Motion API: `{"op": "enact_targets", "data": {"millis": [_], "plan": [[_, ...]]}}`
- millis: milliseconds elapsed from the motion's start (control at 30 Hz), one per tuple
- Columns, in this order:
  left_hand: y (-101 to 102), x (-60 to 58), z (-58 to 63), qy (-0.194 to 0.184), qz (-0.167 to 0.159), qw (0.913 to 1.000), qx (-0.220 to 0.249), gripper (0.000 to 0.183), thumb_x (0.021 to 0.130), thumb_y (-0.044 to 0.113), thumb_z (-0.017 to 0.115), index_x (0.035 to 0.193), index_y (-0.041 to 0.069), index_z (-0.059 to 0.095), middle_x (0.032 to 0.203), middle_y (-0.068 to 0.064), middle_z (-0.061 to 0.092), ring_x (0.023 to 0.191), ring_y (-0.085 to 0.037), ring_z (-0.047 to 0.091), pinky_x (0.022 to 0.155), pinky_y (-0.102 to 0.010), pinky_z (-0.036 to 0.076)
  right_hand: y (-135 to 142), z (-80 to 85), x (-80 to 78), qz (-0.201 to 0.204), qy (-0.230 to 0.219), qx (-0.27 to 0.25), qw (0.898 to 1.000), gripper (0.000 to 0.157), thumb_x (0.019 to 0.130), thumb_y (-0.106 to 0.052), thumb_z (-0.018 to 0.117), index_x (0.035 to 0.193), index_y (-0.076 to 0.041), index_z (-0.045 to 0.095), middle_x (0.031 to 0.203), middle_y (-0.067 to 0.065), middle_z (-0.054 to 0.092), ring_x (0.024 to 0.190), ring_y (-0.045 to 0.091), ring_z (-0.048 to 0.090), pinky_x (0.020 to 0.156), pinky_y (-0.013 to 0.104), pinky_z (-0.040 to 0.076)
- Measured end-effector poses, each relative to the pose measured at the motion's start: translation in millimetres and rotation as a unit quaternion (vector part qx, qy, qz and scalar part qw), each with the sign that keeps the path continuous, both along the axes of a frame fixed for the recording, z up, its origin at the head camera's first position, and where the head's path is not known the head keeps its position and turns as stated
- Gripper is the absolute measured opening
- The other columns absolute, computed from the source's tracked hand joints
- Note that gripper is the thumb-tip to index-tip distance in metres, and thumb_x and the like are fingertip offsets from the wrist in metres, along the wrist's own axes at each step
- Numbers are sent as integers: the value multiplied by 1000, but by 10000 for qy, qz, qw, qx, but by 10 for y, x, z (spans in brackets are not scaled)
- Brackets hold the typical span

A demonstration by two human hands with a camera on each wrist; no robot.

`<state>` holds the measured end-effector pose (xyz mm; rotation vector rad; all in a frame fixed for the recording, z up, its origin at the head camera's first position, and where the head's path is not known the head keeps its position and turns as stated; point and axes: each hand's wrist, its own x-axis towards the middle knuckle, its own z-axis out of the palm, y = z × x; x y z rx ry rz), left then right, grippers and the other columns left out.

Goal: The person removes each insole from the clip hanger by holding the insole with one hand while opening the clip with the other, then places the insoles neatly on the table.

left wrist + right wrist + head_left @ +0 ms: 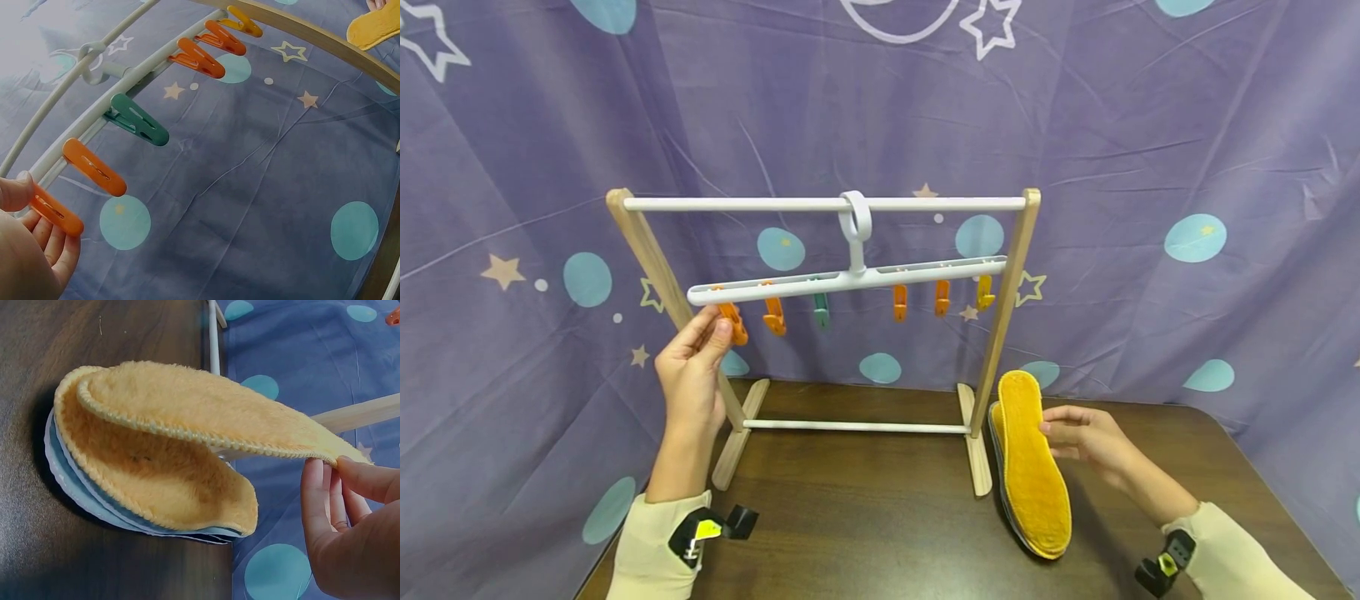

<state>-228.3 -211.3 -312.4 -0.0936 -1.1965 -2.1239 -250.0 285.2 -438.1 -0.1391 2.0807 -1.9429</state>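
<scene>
My left hand (696,367) is at the left end of a white clip hanger (775,287), its thumb and fingers around the outermost orange clip (57,212). Further along the hanger hang another orange clip (774,317), a green clip (822,310), two more orange ones and a yellow clip (985,293). At the right, my right hand (1093,442) pinches the edge of a fuzzy yellow insole (1030,467) between thumb and fingers. Its near end is low and its held end is raised. Beneath it on the table lies a second yellow insole (187,481) over grey-blue layers (81,484).
The hanger's hook (855,217) loops over the top bar (737,204) of a wooden-sided rack. Splayed wooden feet (973,442) and a lower white bar (857,427) stand on the brown table (850,517). A purple patterned curtain (1120,125) hangs close behind.
</scene>
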Motion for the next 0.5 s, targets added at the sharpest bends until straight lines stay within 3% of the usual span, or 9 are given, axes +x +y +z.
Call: {"op": "enact_targets", "data": {"millis": [500], "plan": [[0,4,-12,-2,-13,10000,31,18,90,-8,70,103,2,78,84,-1,75,75,-6,69,69,-14,58,-34,-104,-69,-255,164,150,9994,9,96,-8,69,104,-8,72,90,-9,74,84,8,71,75,29,63]]}}
